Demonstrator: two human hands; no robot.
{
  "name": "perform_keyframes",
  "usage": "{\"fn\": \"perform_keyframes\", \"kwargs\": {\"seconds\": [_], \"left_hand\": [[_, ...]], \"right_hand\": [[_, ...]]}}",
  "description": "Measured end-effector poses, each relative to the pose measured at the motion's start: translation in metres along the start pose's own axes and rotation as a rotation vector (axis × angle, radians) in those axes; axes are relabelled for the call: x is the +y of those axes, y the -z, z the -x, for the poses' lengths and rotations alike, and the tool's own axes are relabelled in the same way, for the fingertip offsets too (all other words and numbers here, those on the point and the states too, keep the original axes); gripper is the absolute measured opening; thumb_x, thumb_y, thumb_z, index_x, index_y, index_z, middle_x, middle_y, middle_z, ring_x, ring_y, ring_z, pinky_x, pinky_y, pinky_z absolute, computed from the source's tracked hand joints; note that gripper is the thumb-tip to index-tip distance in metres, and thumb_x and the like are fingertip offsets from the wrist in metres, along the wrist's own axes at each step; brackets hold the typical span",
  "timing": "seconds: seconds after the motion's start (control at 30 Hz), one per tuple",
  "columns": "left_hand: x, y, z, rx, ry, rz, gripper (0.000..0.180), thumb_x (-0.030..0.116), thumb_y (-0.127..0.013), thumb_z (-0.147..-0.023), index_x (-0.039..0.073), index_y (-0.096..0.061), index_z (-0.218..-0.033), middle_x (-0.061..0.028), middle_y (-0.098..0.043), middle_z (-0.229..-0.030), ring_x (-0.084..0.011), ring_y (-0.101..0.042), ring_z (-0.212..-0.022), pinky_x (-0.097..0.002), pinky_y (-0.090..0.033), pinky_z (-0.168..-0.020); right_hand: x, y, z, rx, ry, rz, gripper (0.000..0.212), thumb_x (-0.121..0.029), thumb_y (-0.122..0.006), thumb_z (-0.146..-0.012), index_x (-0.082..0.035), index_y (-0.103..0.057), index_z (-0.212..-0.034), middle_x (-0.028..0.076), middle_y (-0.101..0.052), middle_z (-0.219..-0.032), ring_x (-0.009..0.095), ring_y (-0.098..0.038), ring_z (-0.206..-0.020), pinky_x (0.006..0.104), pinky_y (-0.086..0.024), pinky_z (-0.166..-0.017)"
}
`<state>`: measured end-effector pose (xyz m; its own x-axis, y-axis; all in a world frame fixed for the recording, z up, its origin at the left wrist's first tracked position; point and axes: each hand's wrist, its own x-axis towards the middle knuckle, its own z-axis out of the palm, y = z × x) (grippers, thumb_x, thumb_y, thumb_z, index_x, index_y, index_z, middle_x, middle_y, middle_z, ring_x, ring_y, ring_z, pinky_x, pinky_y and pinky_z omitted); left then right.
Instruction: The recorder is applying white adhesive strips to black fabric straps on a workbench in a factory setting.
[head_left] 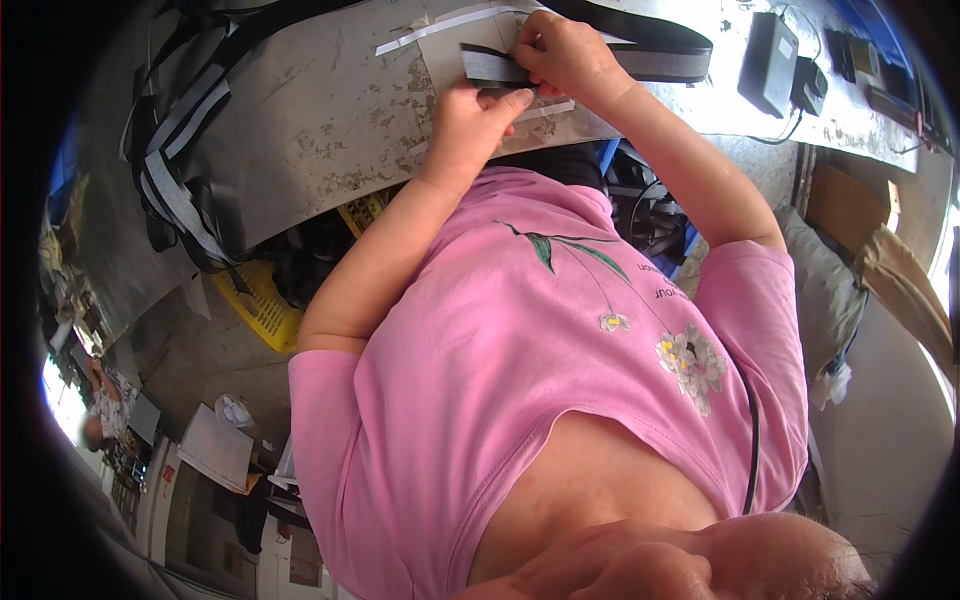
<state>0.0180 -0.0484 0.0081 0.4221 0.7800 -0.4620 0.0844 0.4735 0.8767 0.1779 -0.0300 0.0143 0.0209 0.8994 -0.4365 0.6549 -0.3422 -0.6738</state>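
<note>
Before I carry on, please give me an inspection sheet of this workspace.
Surface: metal table, worn in patches.
Work things: black-and-grey strap, looping at right; white strip nearby.
Clutter: tangled straps at the table's left.
Hands: right hand holds the strap near its end; left hand is at the strap's lower edge, grip unclear.
Cables: black cord along the pink shirt; second cord beside the black adapter.
Surroundings: yellow basket below the table; another person at far left.

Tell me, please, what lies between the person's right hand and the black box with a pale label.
In the head view, a bend of the gray-and-black strap lies between the right hand and the black box, then bare metal tabletop.
</note>
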Motion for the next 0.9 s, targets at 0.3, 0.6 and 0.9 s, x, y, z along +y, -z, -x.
{"fn": "perform_keyframes", "kwargs": {"seconds": [0.3, 0.6, 0.9], "left_hand": [[-0.014, -0.017, -0.001, 0.076, -0.433, -0.920, 0.054, 0.012, -0.064, -0.076, -0.004, -0.041, -0.123, -0.0206, -0.049, -0.103, -0.0316, -0.060, -0.083, -0.0387, -0.050, -0.071], [0.007, -0.025, 0.005, -0.050, -0.296, -1.118, 0.062, 0.021, -0.062, -0.081, -0.008, -0.033, -0.127, -0.0226, -0.048, -0.107, -0.0399, -0.058, -0.088, -0.0435, -0.050, -0.076], [-0.001, -0.020, 0.003, -0.004, -0.565, -1.478, 0.061, 0.028, -0.066, -0.077, -0.006, -0.043, -0.123, -0.0159, -0.047, -0.117, -0.0287, -0.048, -0.106, -0.0396, -0.041, -0.088]], "right_hand": [[0.016, 0.010, 0.003, -0.065, 0.098, -0.188, 0.021, -0.016, -0.049, -0.087, -0.002, -0.056, -0.101, 0.010, -0.064, -0.067, 0.019, -0.066, -0.058, 0.0298, -0.052, -0.053], [0.042, 0.019, 0.034, 0.302, 0.211, 0.010, 0.044, -0.018, -0.063, -0.079, -0.002, -0.043, -0.115, 0.013, -0.062, -0.067, 0.029, -0.063, -0.065, 0.0375, -0.050, -0.061], [0.055, 0.007, 0.034, 0.357, 0.128, -0.039, 0.056, -0.019, -0.067, -0.076, -0.003, -0.038, -0.121, 0.014, -0.064, -0.074, 0.034, -0.063, -0.072, 0.0403, -0.050, -0.066]]}}
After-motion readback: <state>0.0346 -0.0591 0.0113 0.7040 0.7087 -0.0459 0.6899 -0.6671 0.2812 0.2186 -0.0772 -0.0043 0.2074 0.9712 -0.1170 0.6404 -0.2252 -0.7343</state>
